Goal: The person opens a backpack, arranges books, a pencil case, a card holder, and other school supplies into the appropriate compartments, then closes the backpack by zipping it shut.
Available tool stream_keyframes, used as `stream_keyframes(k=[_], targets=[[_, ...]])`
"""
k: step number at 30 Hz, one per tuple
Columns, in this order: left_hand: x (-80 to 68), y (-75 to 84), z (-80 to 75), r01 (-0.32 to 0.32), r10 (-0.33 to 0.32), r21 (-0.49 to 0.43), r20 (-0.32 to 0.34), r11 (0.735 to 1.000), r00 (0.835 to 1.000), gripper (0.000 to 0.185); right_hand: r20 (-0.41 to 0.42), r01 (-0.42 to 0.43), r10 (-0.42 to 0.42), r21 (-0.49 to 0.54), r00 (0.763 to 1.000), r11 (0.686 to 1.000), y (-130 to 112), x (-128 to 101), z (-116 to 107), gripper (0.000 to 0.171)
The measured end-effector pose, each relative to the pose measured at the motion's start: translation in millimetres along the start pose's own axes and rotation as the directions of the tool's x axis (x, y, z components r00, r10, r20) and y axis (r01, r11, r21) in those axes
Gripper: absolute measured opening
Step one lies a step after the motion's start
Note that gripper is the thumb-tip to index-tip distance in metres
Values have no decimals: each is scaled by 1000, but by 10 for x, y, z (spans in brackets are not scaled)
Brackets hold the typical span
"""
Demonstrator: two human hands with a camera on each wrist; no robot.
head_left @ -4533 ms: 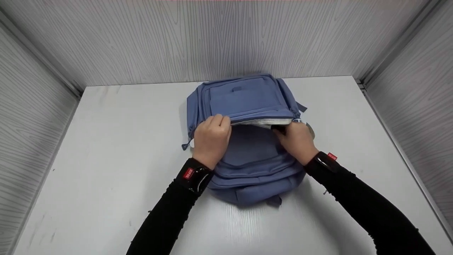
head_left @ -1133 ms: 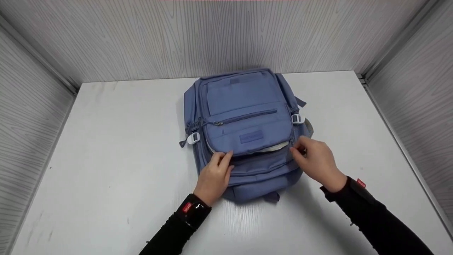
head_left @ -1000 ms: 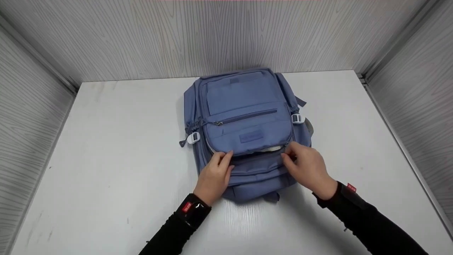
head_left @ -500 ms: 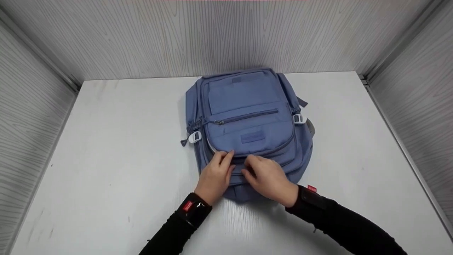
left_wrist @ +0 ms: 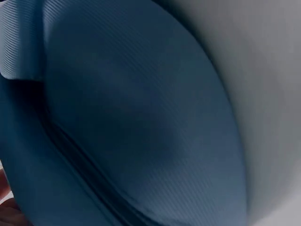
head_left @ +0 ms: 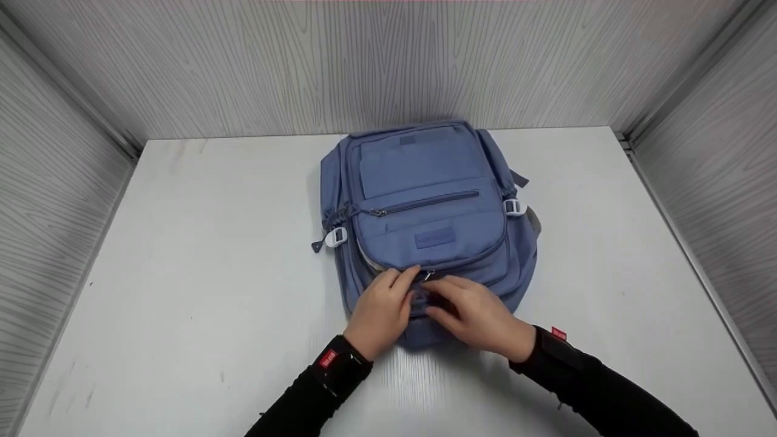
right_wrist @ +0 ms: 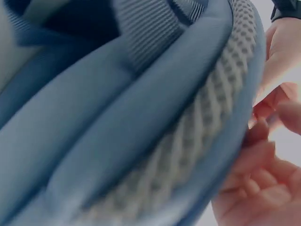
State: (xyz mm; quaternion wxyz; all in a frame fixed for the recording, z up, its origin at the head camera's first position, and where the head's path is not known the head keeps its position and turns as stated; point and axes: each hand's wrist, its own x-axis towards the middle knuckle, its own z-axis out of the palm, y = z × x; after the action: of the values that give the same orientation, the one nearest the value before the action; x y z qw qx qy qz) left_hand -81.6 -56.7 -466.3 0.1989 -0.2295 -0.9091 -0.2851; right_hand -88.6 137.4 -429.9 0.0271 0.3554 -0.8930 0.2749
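A blue backpack (head_left: pixel 425 170) lies front side up, its top toward the back wall. My left hand (head_left: pixel 379 312) pinches the lower edge of its front pocket (head_left: pixel 388 243) between fingers and thumb. Just right of it, my right hand (head_left: pixel 479 312) is at the metal zipper pull (head_left: pixel 429 275), with a gap between index finger and thumb. The zipper runs closed on the right side; a pale lining (head_left: pixel 370 261) shows at the lower left. In the right wrist view, both hands meet beyond the mesh-lined strap (right_wrist: pixel 207 108). The left wrist view shows mainly blue fabric (left_wrist: pixel 141 94).
The backpack lies on a white table (head_left: pixel 230 243). Wood-grained panels (head_left: pixel 388 67) enclose it at the back and both sides. White buckles (head_left: pixel 335 237) sit on either side of the bag, and a second zipper (head_left: pixel 431 203) crosses its front.
The front pocket was held wide open; its flap came down. My right hand drew the zipper leftward along the lower edge, then its fingers parted. My left hand shifted slightly right.
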Motion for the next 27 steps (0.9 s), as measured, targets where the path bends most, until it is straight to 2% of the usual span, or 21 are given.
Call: stream_keyframes(k=[3,5,8,11,15,18,23,27], targets=[[-10,26,8,0,0,-20,15,1000,1000,35,-9,87,-88,-49,996,995,46,-62,-57,29],[-17,32,15,-7,7,-42,14,999,1000,36,-50,145,-151,-109,987,983,93,-87,-87,28],[-24,52,32,-30,30,-57,-1,998,1000,32,-124,204,-236,-222,964,953,174,-86,-138,29],[-23,90,60,-50,49,-37,-24,998,999,23,-175,214,-283,-332,943,919,253,-44,-185,33],[-21,156,100,-27,27,-9,-38,1000,999,12,-170,184,-287,-450,943,874,322,35,-205,34],[-16,199,112,10,-11,-35,-39,999,999,7,-156,171,-281,-495,947,852,349,81,-172,30],[-12,219,75,39,-42,-89,-27,995,999,15,-183,155,-274,-486,944,860,387,93,-97,20],[-19,153,24,35,-37,-90,-11,995,999,17,-205,128,-254,-484,945,866,424,86,-56,18]])
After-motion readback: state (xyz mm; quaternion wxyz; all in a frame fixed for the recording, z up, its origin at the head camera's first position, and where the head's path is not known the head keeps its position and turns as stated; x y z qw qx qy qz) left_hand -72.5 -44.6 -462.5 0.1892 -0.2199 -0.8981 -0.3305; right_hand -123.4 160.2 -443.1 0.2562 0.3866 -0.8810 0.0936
